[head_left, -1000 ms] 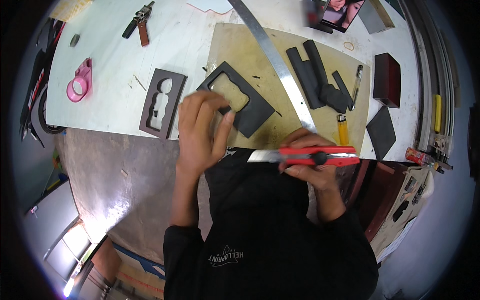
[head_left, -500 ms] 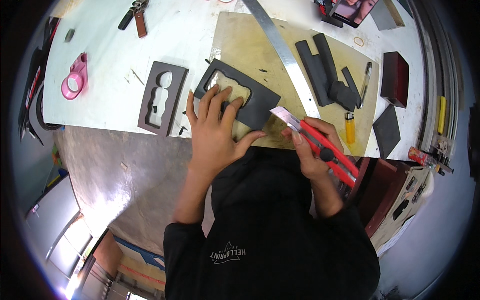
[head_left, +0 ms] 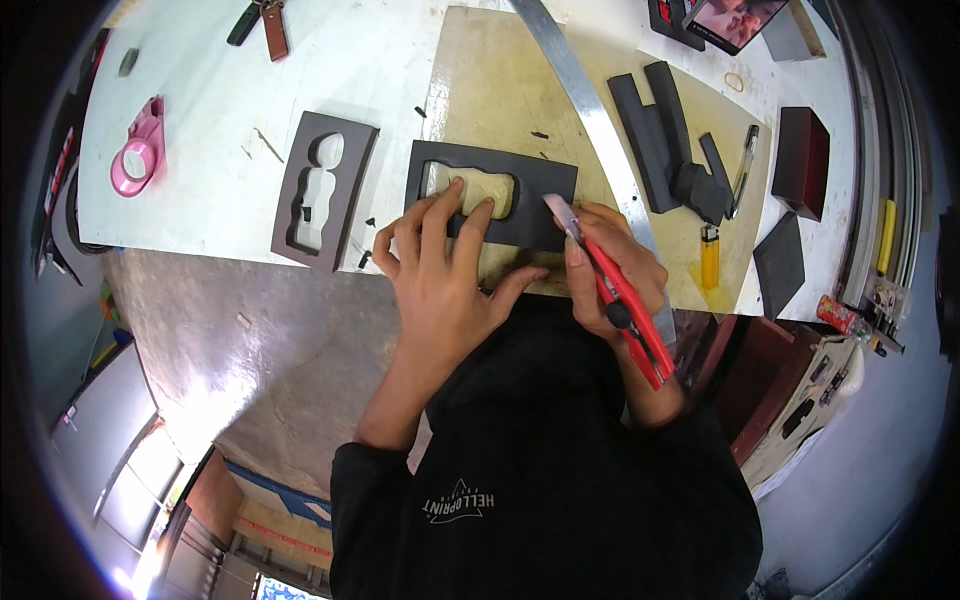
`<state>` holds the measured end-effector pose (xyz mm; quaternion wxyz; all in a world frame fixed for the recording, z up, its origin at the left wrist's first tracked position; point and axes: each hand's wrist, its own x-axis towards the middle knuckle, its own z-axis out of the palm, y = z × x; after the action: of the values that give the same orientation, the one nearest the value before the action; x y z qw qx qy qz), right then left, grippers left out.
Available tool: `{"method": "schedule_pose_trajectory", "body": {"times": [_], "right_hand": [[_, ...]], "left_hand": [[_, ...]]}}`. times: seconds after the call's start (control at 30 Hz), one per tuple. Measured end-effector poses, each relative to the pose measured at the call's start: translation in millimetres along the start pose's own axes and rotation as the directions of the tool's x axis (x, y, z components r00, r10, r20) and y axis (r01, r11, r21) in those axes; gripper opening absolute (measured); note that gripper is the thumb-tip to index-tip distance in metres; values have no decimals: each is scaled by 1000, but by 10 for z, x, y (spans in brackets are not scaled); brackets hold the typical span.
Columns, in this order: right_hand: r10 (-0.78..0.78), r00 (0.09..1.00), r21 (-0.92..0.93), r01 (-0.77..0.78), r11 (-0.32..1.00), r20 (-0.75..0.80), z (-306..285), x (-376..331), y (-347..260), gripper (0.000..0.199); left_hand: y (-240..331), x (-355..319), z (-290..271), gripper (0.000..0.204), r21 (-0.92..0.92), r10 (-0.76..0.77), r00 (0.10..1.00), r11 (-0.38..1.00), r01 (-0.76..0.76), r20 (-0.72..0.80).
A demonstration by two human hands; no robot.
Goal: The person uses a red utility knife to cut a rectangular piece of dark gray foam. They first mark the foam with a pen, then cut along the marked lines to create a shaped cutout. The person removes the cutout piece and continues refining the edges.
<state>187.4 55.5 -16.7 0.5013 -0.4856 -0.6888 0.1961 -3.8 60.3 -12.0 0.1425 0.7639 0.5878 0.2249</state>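
A flat, dark rectangular foam frame (head_left: pixel 500 195) with an irregular cut-out is laid on the tan cutting board (head_left: pixel 500 90), near its front edge. A red utility knife (head_left: pixel 620 295) is held slanted, its blade tip set against the frame's right side.

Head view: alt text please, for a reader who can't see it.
A person's left hand presses a dark foam frame flat on a tan cutting board while the right hand holds a red utility knife, blade at the frame's right edge. A second frame, a steel ruler and foam offcuts lie nearby.
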Motion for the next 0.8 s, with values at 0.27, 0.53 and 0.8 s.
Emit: {"method": "schedule_pose_trajectory", "body": {"times": [0.27, 0.53, 0.8], "right_hand": [[-82, 995, 9, 81, 997, 52, 42, -2, 101, 21], [33, 999, 221, -36, 975, 17, -87, -50, -28, 45], [160, 928, 431, -302, 850, 336, -267, -47, -342, 75]], "left_hand": [[-143, 175, -46, 49, -81, 93, 986, 991, -105, -139], [50, 47, -131, 39, -480, 102, 973, 856, -191, -205], [361, -37, -564, 37, -638, 229, 942, 693, -334, -244]]}}
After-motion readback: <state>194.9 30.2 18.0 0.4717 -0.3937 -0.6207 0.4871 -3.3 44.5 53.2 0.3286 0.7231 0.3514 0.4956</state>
